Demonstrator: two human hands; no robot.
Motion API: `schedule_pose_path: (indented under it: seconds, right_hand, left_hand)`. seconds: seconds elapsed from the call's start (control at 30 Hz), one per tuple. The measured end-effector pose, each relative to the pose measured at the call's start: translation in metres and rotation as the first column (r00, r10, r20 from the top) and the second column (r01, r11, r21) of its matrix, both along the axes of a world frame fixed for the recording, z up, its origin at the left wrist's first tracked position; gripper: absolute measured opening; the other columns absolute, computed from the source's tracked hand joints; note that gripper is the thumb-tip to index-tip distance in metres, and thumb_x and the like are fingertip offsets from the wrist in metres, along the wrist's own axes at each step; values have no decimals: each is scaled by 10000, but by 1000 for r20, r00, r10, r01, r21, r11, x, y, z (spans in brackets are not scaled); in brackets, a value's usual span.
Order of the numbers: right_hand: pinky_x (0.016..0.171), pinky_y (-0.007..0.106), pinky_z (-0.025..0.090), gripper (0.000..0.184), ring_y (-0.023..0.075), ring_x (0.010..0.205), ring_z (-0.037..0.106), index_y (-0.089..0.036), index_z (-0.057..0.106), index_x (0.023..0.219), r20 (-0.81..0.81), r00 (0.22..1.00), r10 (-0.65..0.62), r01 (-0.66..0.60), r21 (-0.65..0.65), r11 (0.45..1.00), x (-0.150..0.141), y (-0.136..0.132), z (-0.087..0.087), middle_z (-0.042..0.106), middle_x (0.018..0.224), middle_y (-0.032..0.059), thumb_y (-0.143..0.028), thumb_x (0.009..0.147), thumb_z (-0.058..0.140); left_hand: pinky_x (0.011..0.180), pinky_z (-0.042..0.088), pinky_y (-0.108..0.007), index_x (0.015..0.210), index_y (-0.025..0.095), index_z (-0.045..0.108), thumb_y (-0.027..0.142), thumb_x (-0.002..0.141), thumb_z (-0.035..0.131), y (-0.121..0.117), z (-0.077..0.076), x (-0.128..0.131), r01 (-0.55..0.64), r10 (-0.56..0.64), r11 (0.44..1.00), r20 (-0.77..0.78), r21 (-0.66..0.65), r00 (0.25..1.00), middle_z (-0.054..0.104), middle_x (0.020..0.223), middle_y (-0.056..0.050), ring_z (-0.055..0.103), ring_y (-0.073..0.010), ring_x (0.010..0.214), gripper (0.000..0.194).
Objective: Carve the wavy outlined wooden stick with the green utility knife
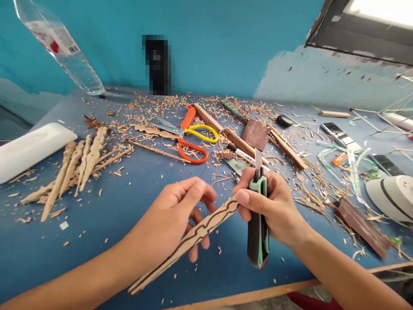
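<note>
Wood strip is in the air over the near part of the blue table, between the hands, long axis running diagonal: near end low left along the left forearm, far end up right at the right hand. Right hand is nearer to that far end: thumb and fingers look to be pinching it, same hand closed round the green-and-black knife. Blade is out, pointing up and away from the body, crosswise to the strip; sits just past the strip's far end, not on the wood. Left hand is loose, fingers parted, some passing behind the strip's middle; can't tell if they touch it. Strip itself: pale, flat, slim, dark wavy lines drawn along its length, plainer toward the near end. Carved sticks lie in a pile off to the left.
</note>
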State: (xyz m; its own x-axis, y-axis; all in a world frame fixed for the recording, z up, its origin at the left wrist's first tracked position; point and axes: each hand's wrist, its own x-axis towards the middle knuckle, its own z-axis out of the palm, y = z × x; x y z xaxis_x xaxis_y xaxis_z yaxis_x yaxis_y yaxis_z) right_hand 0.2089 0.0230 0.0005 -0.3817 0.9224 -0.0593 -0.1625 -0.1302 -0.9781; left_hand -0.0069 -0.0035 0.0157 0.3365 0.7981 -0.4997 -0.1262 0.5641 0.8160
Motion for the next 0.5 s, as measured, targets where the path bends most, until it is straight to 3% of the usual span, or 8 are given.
schedule_pose_path:
  seconds: [0.07,0.13,0.2,0.3,0.4,0.5]
  right_hand:
    - [455,193,404,382,82,452,519,-203,712,813,23,999,-22,22,7,1000,-3,11,7,631,533,-45,-506,895,929]
    - [467,207,439,397,97,469,554,-209,687,826,24,999,-29,28,33,999,-8,26,17,625,548,-49,-520,905,921]
    - [495,232,497,391,119,490,612,-234,647,894,-14,998,-68,69,80,994,-13,41,31,625,600,-67,-539,937,888]
    - [529,274,533,308,133,543,641,-289,590,1049,-96,980,-172,191,247,950,-17,59,53,627,746,-72,-574,1078,701]
    - [697,325,576,198,169,780,668,-317,609,1243,61,965,-256,179,562,808,-12,63,69,646,936,-10,-470,1180,500]
    - [881,365,587,276,209,1034,679,-316,555,1429,384,837,-390,-99,807,582,-9,57,74,673,1178,56,-327,1187,424]
  left_hand:
    - [297,333,-138,1156,232,680,677,1073,533,11,6,-3,156,-146,984,110,-90,983,769,861,-46,531,-89,349,477]
    - [313,278,-110,1127,197,686,677,1070,524,21,16,-6,292,-258,950,247,-111,934,707,739,-27,438,-50,328,510]
    - [340,271,-90,1007,175,681,643,1032,634,30,28,-8,291,-261,955,306,-57,916,565,638,41,372,-24,360,471]
    - [386,312,-77,996,219,620,586,1015,725,41,47,-11,180,-170,984,319,-4,932,470,693,90,341,-15,430,382]
    - [364,247,-85,1064,290,553,634,1070,644,46,59,-13,139,-137,990,303,17,943,440,727,105,270,-22,425,355]
    - [405,155,-95,1076,300,516,636,1053,671,47,59,-16,62,-79,995,263,73,962,384,716,110,190,-30,475,371]
